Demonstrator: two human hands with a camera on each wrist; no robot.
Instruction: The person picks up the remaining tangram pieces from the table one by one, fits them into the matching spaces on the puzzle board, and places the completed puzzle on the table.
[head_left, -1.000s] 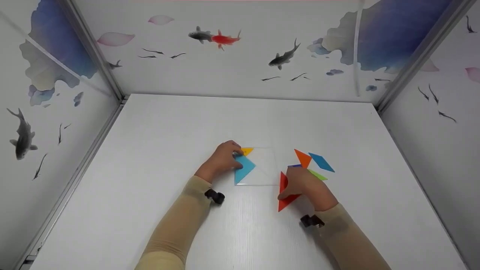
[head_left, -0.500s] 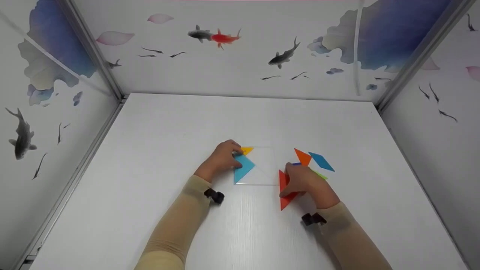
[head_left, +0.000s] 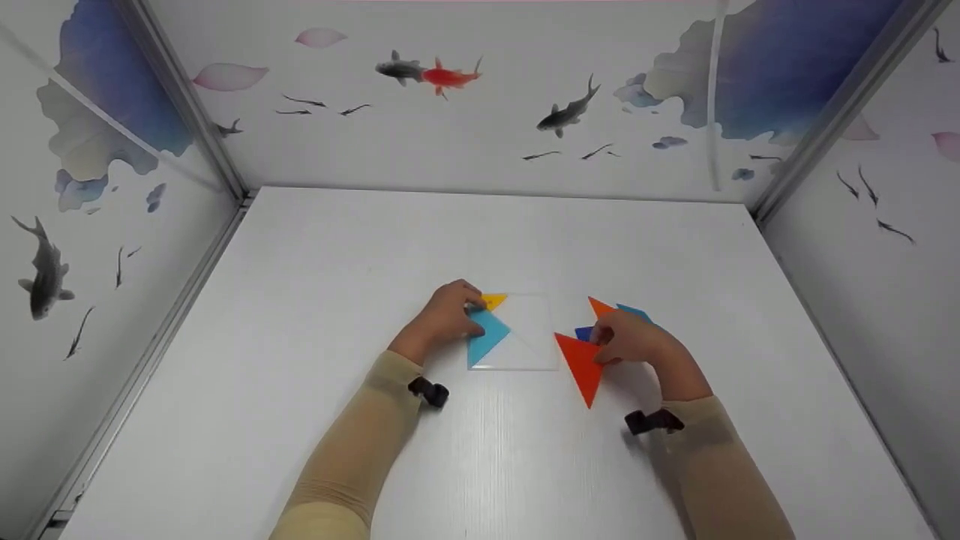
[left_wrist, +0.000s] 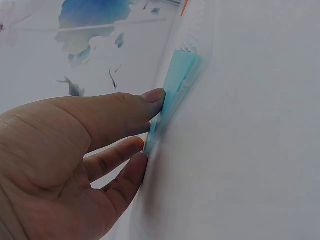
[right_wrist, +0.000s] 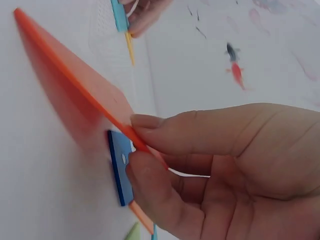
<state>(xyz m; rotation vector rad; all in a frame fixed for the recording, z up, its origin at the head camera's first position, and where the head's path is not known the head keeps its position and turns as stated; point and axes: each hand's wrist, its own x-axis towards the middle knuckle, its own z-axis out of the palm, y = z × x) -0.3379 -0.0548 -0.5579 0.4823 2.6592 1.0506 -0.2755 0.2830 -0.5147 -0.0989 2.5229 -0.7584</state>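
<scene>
My right hand (head_left: pixel 637 341) pinches a large red tangram triangle (head_left: pixel 583 364) between thumb and fingers near one edge. In the right wrist view the triangle slants up from the table, its shadow beneath it. My left hand (head_left: pixel 446 313) rests at the left edge of a clear square tray (head_left: pixel 536 330). Its thumb touches a light blue triangle (left_wrist: pixel 177 80) lying in the tray, and the other fingertips press near a small yellow triangle (head_left: pixel 493 301) at the tray's upper left corner. That hand partly covers both pieces.
Just beyond the right hand lie a dark blue piece (right_wrist: pixel 120 167), an orange triangle (head_left: pixel 600 306) and a blue parallelogram (head_left: pixel 634 310), partly covered. A bit of a green piece (right_wrist: pixel 132 232) shows in the right wrist view. Printed walls enclose the white table (head_left: pixel 337 247).
My right hand has moved right and slightly away from me, lifting and turning the red triangle. It now covers the green piece and part of the blue parallelogram. The left hand holds still.
</scene>
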